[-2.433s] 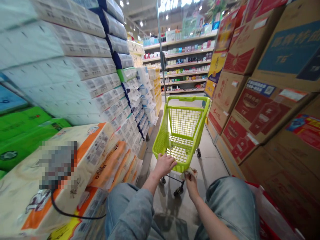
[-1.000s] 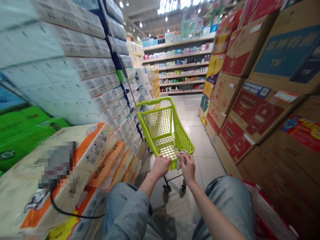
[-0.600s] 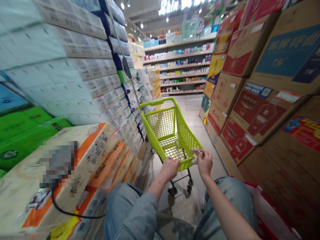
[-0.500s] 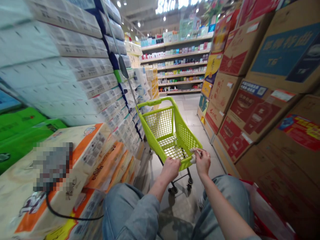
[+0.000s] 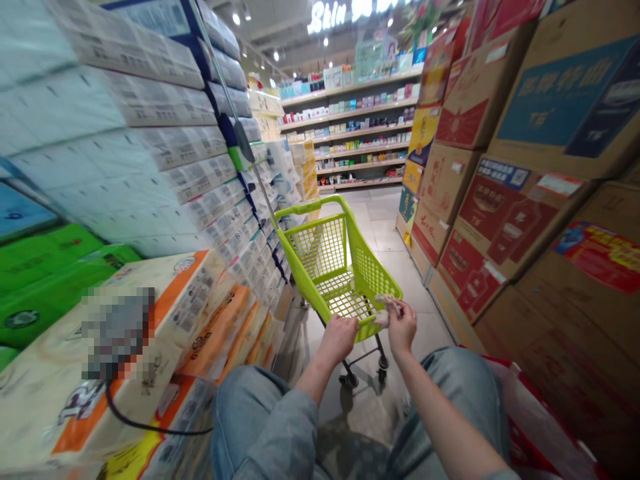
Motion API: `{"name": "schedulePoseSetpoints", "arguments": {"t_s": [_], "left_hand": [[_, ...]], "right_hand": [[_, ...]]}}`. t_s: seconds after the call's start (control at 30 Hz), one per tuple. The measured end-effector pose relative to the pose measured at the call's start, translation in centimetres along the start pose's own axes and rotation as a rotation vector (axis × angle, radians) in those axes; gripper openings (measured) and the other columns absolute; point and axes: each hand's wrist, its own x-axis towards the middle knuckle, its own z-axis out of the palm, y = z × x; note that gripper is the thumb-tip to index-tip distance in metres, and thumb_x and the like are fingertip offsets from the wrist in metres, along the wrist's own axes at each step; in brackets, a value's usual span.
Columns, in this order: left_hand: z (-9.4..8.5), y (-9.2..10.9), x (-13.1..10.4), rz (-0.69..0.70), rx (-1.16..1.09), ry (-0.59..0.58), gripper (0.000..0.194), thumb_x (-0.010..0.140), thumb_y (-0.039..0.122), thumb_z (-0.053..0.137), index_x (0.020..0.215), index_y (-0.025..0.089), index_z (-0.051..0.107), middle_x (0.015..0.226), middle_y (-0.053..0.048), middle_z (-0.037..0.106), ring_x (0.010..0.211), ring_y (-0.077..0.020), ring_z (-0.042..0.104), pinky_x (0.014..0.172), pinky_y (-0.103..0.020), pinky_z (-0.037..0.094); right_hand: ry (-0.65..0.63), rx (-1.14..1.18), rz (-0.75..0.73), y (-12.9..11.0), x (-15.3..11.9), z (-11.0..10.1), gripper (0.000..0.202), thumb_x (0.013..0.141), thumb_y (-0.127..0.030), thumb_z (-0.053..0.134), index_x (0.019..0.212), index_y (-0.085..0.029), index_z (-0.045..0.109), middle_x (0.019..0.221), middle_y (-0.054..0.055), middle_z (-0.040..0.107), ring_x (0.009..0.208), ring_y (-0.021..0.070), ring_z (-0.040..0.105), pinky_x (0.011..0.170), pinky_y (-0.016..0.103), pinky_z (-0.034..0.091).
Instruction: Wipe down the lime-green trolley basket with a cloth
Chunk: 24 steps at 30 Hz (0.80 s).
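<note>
A lime-green shopping cart (image 5: 311,283) stands on the floor in front of my knees, its basket holding no goods. My left hand (image 5: 339,337) is closed over the cart's near rim. Pinched in my right hand (image 5: 403,327) is a crumpled whitish cloth or tissue (image 5: 384,308), lying against the rim at the near right corner; which of the two it is, I cannot tell. A thin metal pole (image 5: 227,87) with a grey grip slants up beside the cart's left side.
Stacked paper packs (image 5: 190,140) rise along the left, with orange-and-cream packs (image 5: 200,280) nearer, bearing a blurred-out device and black cable (image 5: 150,429). Cardboard cartons (image 5: 505,227) wall the right side. Shelves of small goods (image 5: 360,123) stand beyond the tiled aisle. A red-and-white bag (image 5: 535,413) is by my right knee.
My right hand has shifted slightly left and down with the whitish cloth or tissue, more of which now shows over the rim. My left hand stays on the rim.
</note>
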Motion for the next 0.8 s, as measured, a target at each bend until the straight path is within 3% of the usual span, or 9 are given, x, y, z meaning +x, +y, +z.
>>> {"name": "schedulePoseSetpoints", "arguments": {"t_s": [0.1, 0.2, 0.27, 0.33, 0.47, 0.57, 0.67, 0.8], "left_hand": [[-0.9, -1.2, -0.4, 0.087, -0.044, 0.037, 0.021, 0.09, 0.024, 0.038, 0.104, 0.02, 0.054, 0.097, -0.004, 0.064, 0.093, -0.0157, 0.058, 0.094, -0.037, 0.037], [-1.8, -2.5, -0.8, 0.115, -0.013, 0.093, 0.021, 0.091, 0.027, 0.037, 0.096, 0.022, 0.057, 0.099, -0.002, 0.063, 0.105, -0.0167, 0.052, 0.109, -0.048, 0.015], [-2.0, -3.0, -0.9, 0.085, 0.026, 0.082, 0.024, 0.092, 0.029, 0.036, 0.083, 0.021, 0.057, 0.084, -0.001, 0.064, 0.097, -0.0172, 0.053, 0.11, -0.053, 0.006], [-2.0, -3.0, -0.9, 0.058, 0.053, 0.057, 0.026, 0.091, 0.029, 0.036, 0.076, 0.021, 0.056, 0.072, 0.0, 0.062, 0.085, -0.0167, 0.053, 0.109, -0.055, 0.006], [-1.8, -2.2, -0.8, 0.034, 0.073, 0.071, 0.024, 0.09, 0.027, 0.038, 0.075, 0.021, 0.055, 0.069, 0.001, 0.062, 0.079, -0.0166, 0.05, 0.108, -0.054, 0.01], [-1.8, -1.5, -0.8, 0.019, 0.075, 0.088, 0.025, 0.091, 0.026, 0.037, 0.074, 0.021, 0.055, 0.069, 0.001, 0.062, 0.079, -0.0167, 0.05, 0.108, -0.054, 0.012], [-1.7, -1.0, -0.7, 0.001, 0.056, 0.089, 0.024, 0.091, 0.026, 0.038, 0.075, 0.021, 0.055, 0.07, 0.001, 0.062, 0.079, -0.0165, 0.05, 0.107, -0.054, 0.013], [-1.3, 0.0, -0.2, -0.025, 0.033, 0.09, 0.023, 0.09, 0.025, 0.039, 0.076, 0.021, 0.056, 0.072, 0.001, 0.063, 0.08, -0.0164, 0.05, 0.106, -0.053, 0.017]], "right_hand": [[-0.003, -0.051, 0.028, 1.7, 3.5, -0.7, 0.041, 0.076, -0.052, 0.049, 0.089, -0.015, 0.061, 0.086, 0.009, 0.055, 0.08, 0.0206, 0.049, 0.078, 0.036, 0.04], [-0.053, -0.009, 0.002, 3.0, 4.2, -0.7, 0.036, 0.076, -0.048, 0.05, 0.091, -0.017, 0.058, 0.091, 0.008, 0.054, 0.084, 0.02, 0.049, 0.079, 0.034, 0.04], [-0.043, 0.048, 0.016, 3.6, 2.7, -0.1, 0.032, 0.077, -0.045, 0.048, 0.093, -0.018, 0.055, 0.095, 0.008, 0.053, 0.088, 0.0196, 0.049, 0.081, 0.034, 0.04], [-0.043, 0.09, 0.059, 4.0, 0.0, 0.8, 0.029, 0.078, -0.041, 0.046, 0.094, -0.018, 0.052, 0.094, 0.008, 0.054, 0.087, 0.0193, 0.05, 0.079, 0.033, 0.041], [-0.128, 0.102, 0.103, 4.3, -5.8, 2.5, 0.02, 0.076, -0.034, 0.045, 0.089, -0.019, 0.05, 0.086, 0.005, 0.053, 0.084, 0.0197, 0.051, 0.077, 0.034, 0.041], [-0.16, 0.097, 0.134, 3.8, -7.5, 2.6, 0.021, 0.076, -0.034, 0.044, 0.09, -0.019, 0.05, 0.085, 0.005, 0.054, 0.084, 0.0206, 0.051, 0.076, 0.036, 0.042], [-0.194, 0.092, 0.091, 3.4, -6.2, 1.6, 0.025, 0.076, -0.037, 0.046, 0.091, -0.018, 0.053, 0.09, 0.007, 0.055, 0.086, 0.021, 0.052, 0.079, 0.036, 0.042], [-0.145, 0.048, 0.069, 3.7, -2.4, 0.3, 0.032, 0.076, -0.043, 0.047, 0.092, -0.016, 0.057, 0.09, 0.008, 0.058, 0.085, 0.0212, 0.054, 0.076, 0.035, 0.042]]}}
